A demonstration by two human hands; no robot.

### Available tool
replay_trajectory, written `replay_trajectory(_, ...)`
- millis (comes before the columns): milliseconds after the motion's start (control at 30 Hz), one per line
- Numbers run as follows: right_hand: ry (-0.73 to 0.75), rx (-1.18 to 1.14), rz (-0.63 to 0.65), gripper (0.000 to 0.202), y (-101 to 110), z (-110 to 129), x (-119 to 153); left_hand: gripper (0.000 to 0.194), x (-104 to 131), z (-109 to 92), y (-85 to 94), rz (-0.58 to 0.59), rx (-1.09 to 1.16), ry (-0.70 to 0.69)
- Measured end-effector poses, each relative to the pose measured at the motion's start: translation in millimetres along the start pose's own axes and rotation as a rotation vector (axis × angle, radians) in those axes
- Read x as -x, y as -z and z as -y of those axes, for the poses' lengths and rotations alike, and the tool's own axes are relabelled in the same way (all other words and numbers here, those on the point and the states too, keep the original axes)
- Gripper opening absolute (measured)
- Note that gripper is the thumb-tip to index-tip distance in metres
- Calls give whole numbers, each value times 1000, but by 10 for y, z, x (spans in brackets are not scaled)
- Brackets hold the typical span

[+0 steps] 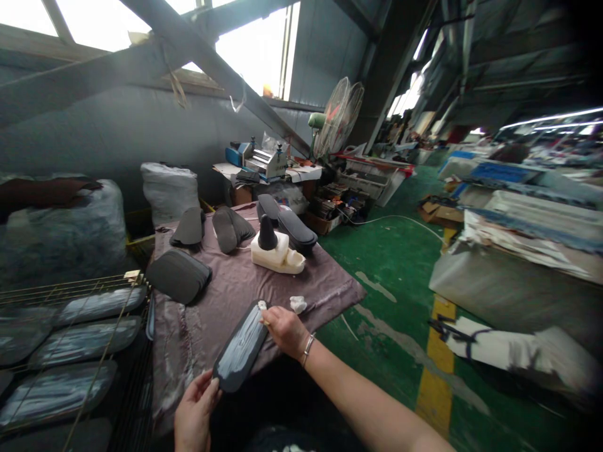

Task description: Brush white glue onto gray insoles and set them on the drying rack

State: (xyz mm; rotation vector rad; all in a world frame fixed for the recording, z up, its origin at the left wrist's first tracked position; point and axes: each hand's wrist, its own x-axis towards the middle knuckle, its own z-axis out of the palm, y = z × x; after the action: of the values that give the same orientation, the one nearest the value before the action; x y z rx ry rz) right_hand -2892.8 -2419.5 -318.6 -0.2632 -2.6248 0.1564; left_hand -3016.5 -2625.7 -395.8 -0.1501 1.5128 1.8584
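Note:
A dark oval pad (241, 348) with whitish streaks across its face lies slanted at the near edge of the cloth-covered table (226, 282). Its lower left end is pinched between the thumb and fingers of my left hand (195, 408). At its upper right end, my right hand (285, 329) is closed on a small brush (262, 306) with a white tip, most of it hidden by the fingers. A white lump (298, 304) sits just beyond my right hand. Farther back stands a cream plastic container (277, 256) with a dark cone on top.
Stacks of dark pads (179, 276) stand around the back and left of the table. Coated pads lie on a wire rack (89, 282) at the left. Behind are a machine (264, 160) and a fan (336, 119). Covered piles (499, 282) stand at the right beyond the green floor.

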Motion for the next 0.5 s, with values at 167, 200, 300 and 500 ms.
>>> replay_trajectory(167, 213, -54, 165, 10, -35, 243, 141, 55, -3, 13, 10, -3, 12, -10)
replay_trajectory(200, 221, -81, 163, 10, -28, 283, 151, 54, -7, 19, 16, 1, 10, -13)
replay_trajectory(300, 96, -78, 68, 14, 36, 213, 116, 52, -16, 30, 34, 12, -1, -21)
replay_trajectory(500, 58, 10, 97, 14, 89, 169, 187, 53, -13, 29, 31, 2, 5, -12)
